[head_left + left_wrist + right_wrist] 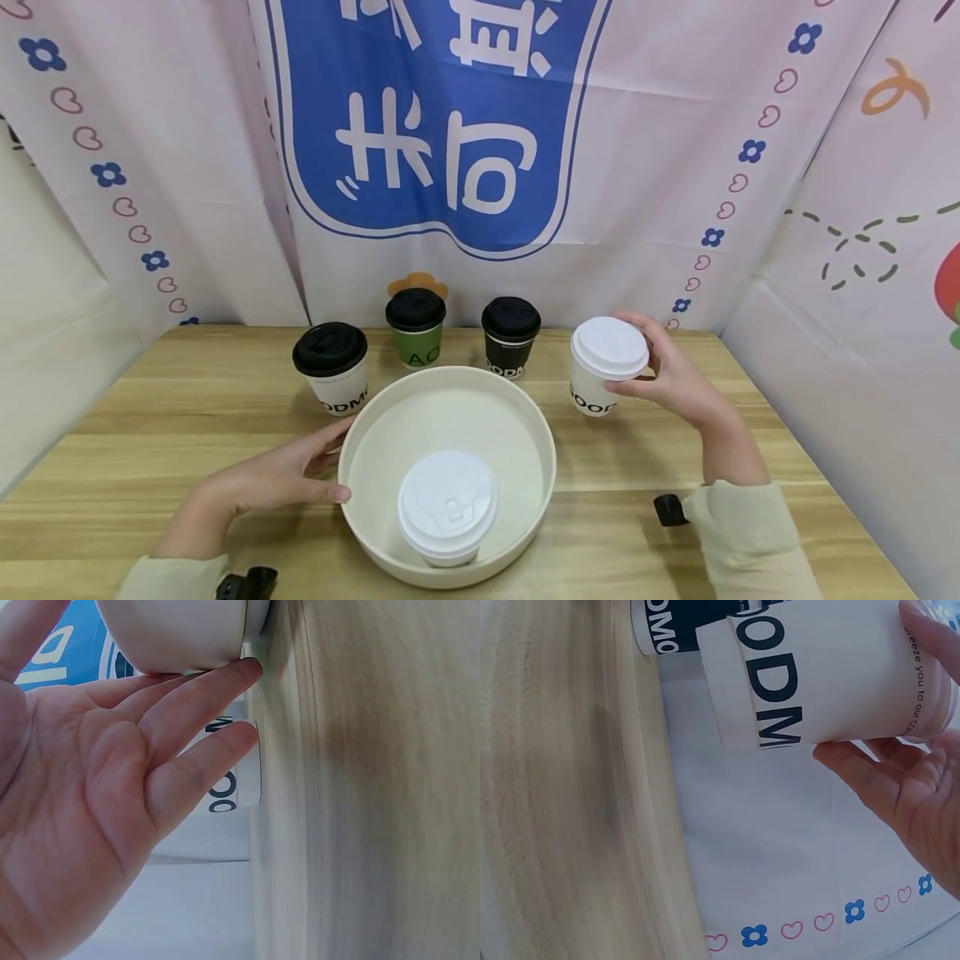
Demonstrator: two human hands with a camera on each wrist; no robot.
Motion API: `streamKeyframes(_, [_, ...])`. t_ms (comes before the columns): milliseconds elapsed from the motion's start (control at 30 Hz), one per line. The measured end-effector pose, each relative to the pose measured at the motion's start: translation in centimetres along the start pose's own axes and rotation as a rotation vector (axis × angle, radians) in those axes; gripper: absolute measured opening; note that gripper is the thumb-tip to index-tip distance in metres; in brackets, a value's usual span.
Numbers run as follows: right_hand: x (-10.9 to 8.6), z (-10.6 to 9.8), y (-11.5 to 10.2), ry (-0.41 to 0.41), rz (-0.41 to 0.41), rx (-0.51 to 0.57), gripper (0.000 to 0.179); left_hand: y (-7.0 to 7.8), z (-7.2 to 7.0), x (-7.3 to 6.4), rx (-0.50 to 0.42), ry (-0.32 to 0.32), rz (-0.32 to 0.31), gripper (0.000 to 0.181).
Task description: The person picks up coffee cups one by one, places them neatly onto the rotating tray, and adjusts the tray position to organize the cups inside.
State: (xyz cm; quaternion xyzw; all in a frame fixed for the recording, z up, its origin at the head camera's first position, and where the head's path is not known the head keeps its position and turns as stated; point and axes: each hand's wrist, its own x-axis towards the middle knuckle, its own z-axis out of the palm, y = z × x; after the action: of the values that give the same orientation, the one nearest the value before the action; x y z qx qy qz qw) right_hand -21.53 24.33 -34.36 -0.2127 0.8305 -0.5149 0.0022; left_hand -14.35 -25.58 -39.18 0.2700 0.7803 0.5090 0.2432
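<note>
My right hand [671, 375] grips a white paper cup [592, 392] with a white lid, its thumb on the near side and fingers round the back. In the right wrist view the cup [847, 675] is off the table and slightly tilted. My left hand [281, 475] rests against the left side of a round cream tray [351, 533], thumb by its rim; the left wrist view shows the fingers [199, 697] nearly straight along the tray's outer wall [180, 634]. Inside the tray, toward its near side, another white-lidded cup [448, 504] stands upright.
Behind the tray stand a white cup with a black lid [330, 354], a green cup [417, 342] and a black cup [510, 350], both black-lidded. A printed cloth [637, 167] hangs at the back edge of the wooden table [600, 533].
</note>
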Motion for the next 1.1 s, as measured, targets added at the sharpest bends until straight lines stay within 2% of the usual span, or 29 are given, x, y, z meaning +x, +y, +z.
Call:
streamKeyframes(300, [-1.0,0.1,-0.5,-0.049,-0.055,0.026,0.09,0.2,-0.4,0.1,-0.001,-0.004,0.016,0.093])
streamKeyframes(533, [-1.9,0.0,-0.6,-0.071,-0.053,0.057,0.089,0.1,-0.8,0.2,0.015,-0.03,0.001,0.094])
streamKeyframes(800, [-2.1,0.3,-0.9,-0.085,-0.061,0.06,0.091,0.0,-1.5,0.8,0.074,-0.04,-0.02,0.095])
streamKeyframes(1033, [-1.9,0.5,-0.7,-0.108,-0.082,0.061,0.089,-0.2,-2.5,1.3,0.065,-0.079,-0.05,0.093])
streamKeyframes(1100, [-1.9,0.6,-0.6,-0.114,-0.084,0.058,0.088,-0.5,-2.7,1.6,0.061,-0.092,-0.039,0.092])
